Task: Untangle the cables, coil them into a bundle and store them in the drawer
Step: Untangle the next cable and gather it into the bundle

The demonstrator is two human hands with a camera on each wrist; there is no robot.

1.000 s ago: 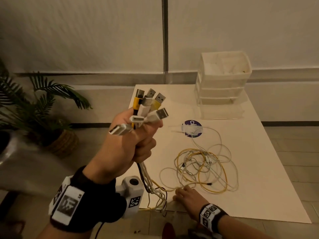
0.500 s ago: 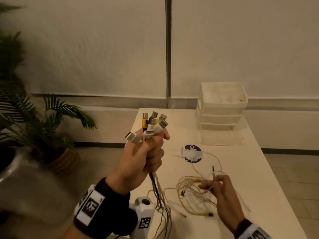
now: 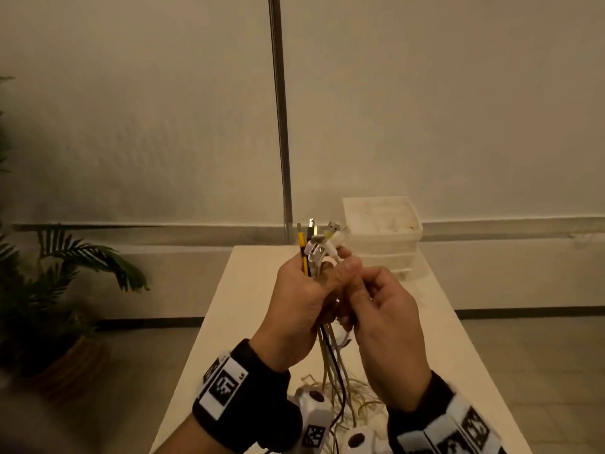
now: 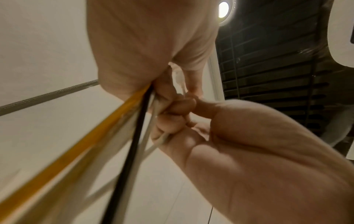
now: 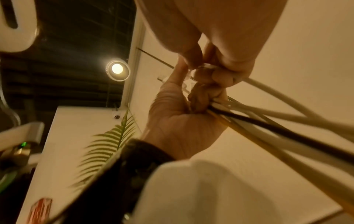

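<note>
My left hand [image 3: 311, 283] grips a bundle of cables [image 3: 330, 358] upright above the table, yellow, black and white. Their USB plugs [image 3: 319, 235] stick up out of the fist. My right hand [image 3: 358, 291] is pressed against the left one, its fingertips pinching a white cable at the bundle. In the left wrist view the yellow cable [image 4: 80, 141] and black cable [image 4: 132, 150] run down from the left palm, and the right hand [image 4: 184, 106] curls in beside them. The loose ends trail down to a tangle [image 3: 360, 401] on the table. The white drawer unit [image 3: 383, 234] stands at the far end.
The white table [image 3: 242, 290] runs away from me to a low ledge and the wall. A potted palm [image 3: 65, 276] stands on the floor at the left. The right wrist view shows my left hand [image 5: 178, 121] with cables [image 5: 277, 125] fanning right.
My right hand has come up off the table with a cable end and met the left hand. The left hand with the bundle moved toward the centre, and the view tilted up.
</note>
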